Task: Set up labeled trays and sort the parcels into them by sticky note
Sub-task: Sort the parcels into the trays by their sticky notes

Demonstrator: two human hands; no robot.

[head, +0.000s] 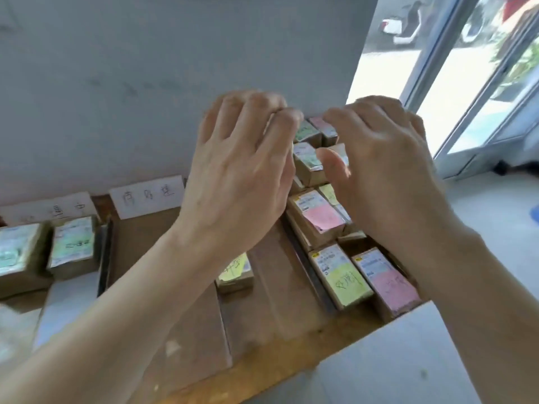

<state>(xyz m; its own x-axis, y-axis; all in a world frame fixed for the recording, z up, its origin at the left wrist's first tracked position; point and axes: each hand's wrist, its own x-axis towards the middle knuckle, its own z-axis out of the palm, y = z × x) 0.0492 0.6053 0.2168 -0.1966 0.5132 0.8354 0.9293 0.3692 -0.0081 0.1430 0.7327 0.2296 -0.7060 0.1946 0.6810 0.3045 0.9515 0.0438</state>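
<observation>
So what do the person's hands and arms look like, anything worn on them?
The left hand and right hand are both bare: no gloves, rings or watch show. The forearms are bare too, with no sleeve in view.

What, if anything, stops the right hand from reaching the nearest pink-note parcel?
Probably nothing; yes, it looks reachable. The right hand hovers above the pile, and the pink-note parcel lies uncovered beside that wrist.
</observation>
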